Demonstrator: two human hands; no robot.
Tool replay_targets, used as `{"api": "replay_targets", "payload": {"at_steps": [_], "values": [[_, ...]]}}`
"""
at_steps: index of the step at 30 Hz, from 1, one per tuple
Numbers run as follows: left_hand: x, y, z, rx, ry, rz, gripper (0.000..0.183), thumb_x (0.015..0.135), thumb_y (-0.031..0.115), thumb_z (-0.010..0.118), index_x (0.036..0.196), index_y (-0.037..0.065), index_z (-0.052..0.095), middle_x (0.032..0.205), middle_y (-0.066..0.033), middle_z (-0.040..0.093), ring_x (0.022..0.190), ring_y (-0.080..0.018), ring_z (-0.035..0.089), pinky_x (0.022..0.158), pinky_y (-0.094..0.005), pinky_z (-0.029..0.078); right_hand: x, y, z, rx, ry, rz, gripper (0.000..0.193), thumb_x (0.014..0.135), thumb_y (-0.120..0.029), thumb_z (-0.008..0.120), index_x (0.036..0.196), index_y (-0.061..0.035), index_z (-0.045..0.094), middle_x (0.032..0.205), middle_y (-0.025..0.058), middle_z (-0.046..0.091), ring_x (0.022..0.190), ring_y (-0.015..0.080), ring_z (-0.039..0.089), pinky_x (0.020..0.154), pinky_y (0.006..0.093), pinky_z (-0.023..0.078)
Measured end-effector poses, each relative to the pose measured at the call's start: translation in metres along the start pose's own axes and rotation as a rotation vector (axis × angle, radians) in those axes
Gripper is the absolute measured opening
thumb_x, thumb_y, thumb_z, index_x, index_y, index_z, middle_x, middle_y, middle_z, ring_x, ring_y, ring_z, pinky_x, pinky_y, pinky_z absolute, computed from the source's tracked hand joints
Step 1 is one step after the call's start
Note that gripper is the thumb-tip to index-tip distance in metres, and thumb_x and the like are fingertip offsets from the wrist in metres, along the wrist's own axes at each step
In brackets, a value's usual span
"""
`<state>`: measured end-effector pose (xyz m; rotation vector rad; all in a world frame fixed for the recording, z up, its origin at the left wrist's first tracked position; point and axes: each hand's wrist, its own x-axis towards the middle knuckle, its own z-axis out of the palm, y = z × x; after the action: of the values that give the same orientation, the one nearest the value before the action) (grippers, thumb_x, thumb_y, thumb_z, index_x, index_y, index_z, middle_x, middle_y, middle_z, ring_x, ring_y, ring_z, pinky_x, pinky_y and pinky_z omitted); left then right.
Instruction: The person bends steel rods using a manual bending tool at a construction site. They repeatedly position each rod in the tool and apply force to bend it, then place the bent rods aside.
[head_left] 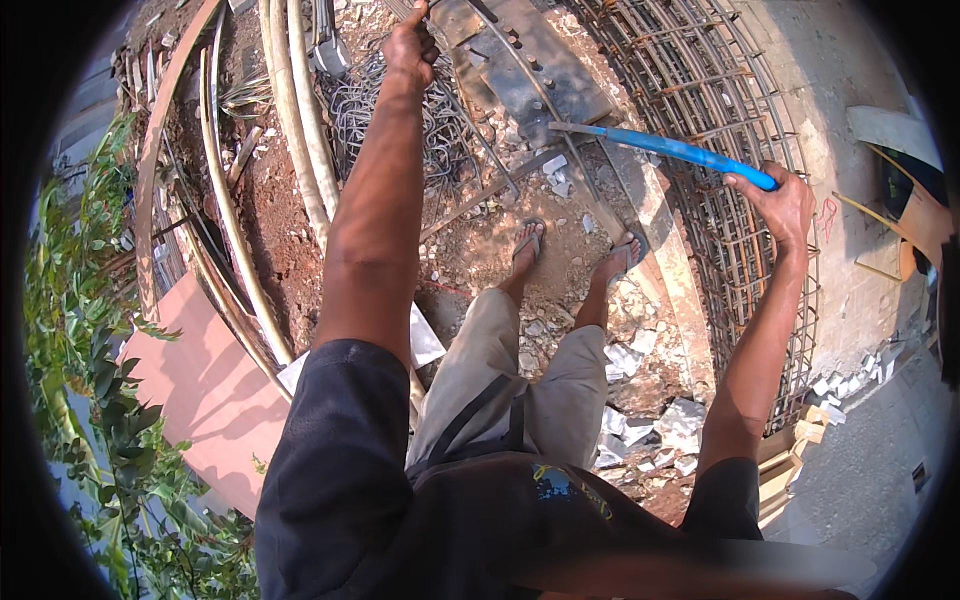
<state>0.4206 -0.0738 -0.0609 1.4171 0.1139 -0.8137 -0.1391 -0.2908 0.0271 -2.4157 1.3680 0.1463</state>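
Note:
My right hand [785, 205] is wrapped round the end of a long, slightly curved blue handle [690, 153] with a flat grey metal tip. The tip reaches left over a steel bar [545, 92] and a dark metal-covered board [535, 75] with several short pegs. My left hand [410, 48] is raised at the top edge, its fingers closed in a fist. Thin steel rods run close by it, but what it grips, if anything, is cut off or hidden. Below it lies a tangled heap of bent steel wire pieces [400, 125].
A long cage of tied rebar [715, 190] runs down the right, beside a concrete strip [840, 260]. Long poles [300, 110] lie at left, near a pink board [205, 385] and leafy plants [110, 400]. Broken white tile pieces [640, 430] litter the soil around my sandalled feet.

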Motion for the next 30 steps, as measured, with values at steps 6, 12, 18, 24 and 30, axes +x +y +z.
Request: {"api": "replay_targets", "payload": {"at_steps": [6, 12, 18, 24, 30], "values": [[0.0, 0.001, 0.002, 0.044, -0.051, 0.148, 0.053, 0.101, 0.04, 0.073, 0.066, 0.029, 0.035, 0.056, 0.0101, 0.026, 0.043, -0.0081, 0.023, 0.04, -0.0283, 0.015, -0.078, -0.015, 0.038, 0.068, 0.12, 0.205, 0.069, 0.068, -0.077, 0.088, 0.068, -0.011, 0.071, 0.057, 0.0059, 0.061, 0.058, 0.025, 0.062, 0.064, 0.0446, 0.051], [0.007, -0.003, 0.001, 0.018, -0.094, 0.157, 0.045, 0.102, 0.034, 0.073, 0.072, 0.024, 0.042, 0.058, 0.0077, 0.029, 0.045, -0.0085, 0.027, 0.04, -0.027, 0.019, -0.219, -0.165, 0.121, 0.183, 0.376, 0.62, 0.063, 0.069, -0.066, 0.094, 0.062, -0.0098, 0.066, 0.055, 0.0054, 0.059, 0.049, 0.0237, 0.055, 0.054, 0.0432, 0.046], [0.02, 0.004, 0.011, -0.081, -0.108, -0.015, 0.038, 0.104, 0.033, 0.068, 0.074, 0.023, 0.046, 0.055, 0.0072, 0.027, 0.04, -0.0112, 0.024, 0.037, -0.0301, 0.016, -0.231, -0.125, 0.098, 0.269, 0.085, 0.639, 0.069, 0.08, -0.073, 0.084, 0.068, -0.0076, 0.068, 0.057, 0.0099, 0.06, 0.057, 0.0284, 0.053, 0.061, 0.044, 0.047], [0.011, 0.004, 0.011, -0.082, -0.048, -0.082, 0.043, 0.101, 0.029, 0.068, 0.066, 0.024, 0.043, 0.053, 0.0077, 0.027, 0.039, -0.0123, 0.023, 0.037, -0.0321, 0.015, -0.235, -0.132, 0.049, 0.248, -0.073, 0.558, 0.069, 0.085, -0.075, 0.078, 0.072, -0.0079, 0.073, 0.055, 0.0059, 0.056, 0.059, 0.0256, 0.055, 0.066, 0.043, 0.047], [0.006, 0.003, 0.009, -0.071, -0.009, -0.084, 0.038, 0.099, 0.029, 0.069, 0.069, 0.023, 0.047, 0.053, 0.0077, 0.029, 0.04, -0.0124, 0.023, 0.038, -0.0322, 0.016, -0.191, -0.096, 0.023, 0.572, -0.676, 0.232, 0.031, 0.098, -0.036, 0.083, 0.095, -0.0058, 0.082, 0.058, -0.005, 0.052, 0.055, 0.0061, 0.048, 0.051, 0.0308, 0.037]]}}
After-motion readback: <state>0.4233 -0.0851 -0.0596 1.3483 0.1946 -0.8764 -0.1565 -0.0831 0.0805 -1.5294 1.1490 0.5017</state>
